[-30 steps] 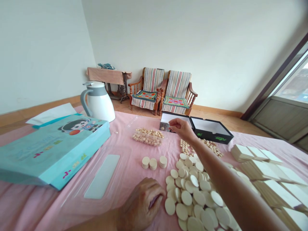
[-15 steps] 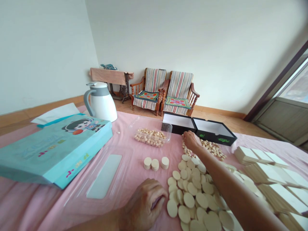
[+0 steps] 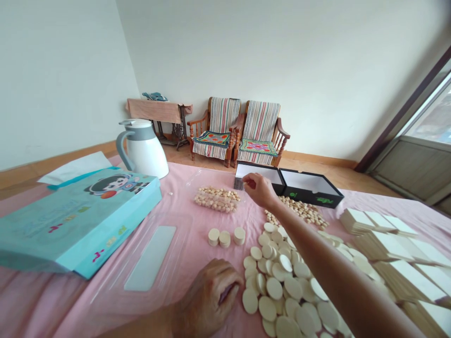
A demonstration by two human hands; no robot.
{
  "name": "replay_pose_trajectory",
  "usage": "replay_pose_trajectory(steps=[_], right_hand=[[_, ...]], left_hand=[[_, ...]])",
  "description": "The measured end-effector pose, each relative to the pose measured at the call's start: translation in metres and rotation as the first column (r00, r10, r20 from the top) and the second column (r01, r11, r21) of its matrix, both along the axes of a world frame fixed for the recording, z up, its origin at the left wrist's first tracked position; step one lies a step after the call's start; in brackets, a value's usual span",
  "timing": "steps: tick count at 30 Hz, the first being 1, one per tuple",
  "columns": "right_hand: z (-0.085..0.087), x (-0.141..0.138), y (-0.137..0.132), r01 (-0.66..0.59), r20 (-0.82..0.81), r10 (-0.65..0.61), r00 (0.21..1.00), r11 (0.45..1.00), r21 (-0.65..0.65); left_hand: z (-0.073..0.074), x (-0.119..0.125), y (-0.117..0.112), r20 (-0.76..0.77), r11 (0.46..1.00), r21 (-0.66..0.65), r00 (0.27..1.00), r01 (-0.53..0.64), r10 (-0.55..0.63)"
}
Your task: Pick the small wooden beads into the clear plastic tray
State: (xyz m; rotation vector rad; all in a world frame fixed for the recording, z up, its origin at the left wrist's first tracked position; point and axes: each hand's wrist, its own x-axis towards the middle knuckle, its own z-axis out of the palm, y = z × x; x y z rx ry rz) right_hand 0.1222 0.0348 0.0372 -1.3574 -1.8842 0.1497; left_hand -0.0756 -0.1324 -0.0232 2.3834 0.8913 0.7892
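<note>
My right hand (image 3: 259, 189) is stretched out over the far side of the pink cloth, fingers pinched together above the clear tray of small wooden beads (image 3: 216, 199); what it pinches is too small to make out. A loose heap of the same beads (image 3: 303, 210) lies just right of it, before the open black box (image 3: 298, 187). My left hand (image 3: 211, 300) rests curled on the cloth near me, beside a spread of pale wooden discs (image 3: 282, 286). Three short stacks of discs (image 3: 225, 237) stand between the hands.
A teal cartoon bag (image 3: 75, 218) lies at the left with a white jug (image 3: 143, 148) behind it. A clear plastic lid (image 3: 148, 258) lies flat on the cloth. Stacks of pale square tiles (image 3: 387, 244) fill the right. Two striped armchairs (image 3: 239, 134) stand by the far wall.
My right hand dipped down to the loose bead heap, then rose and moved left, pinched, above the clear tray. My left hand stayed put.
</note>
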Motion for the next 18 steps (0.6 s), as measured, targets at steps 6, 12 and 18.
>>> replay_pose_trajectory(steps=[6,12,18], right_hand=[[-0.006,-0.003,-0.012,-0.004,0.001,0.004,1.0,1.0,-0.028],[-0.013,0.006,-0.03,0.014,0.001,-0.014,1.0,1.0,-0.001],[-0.012,0.007,-0.063,-0.021,0.012,0.021,1.0,0.998,0.065]], left_hand=[[-0.001,-0.001,-0.001,0.013,1.0,0.009,1.0,0.004,-0.004],[-0.003,-0.001,-0.001,0.007,1.0,0.015,1.0,-0.001,0.001],[-0.003,0.0,-0.005,0.059,0.991,0.136,0.998,0.014,-0.022]])
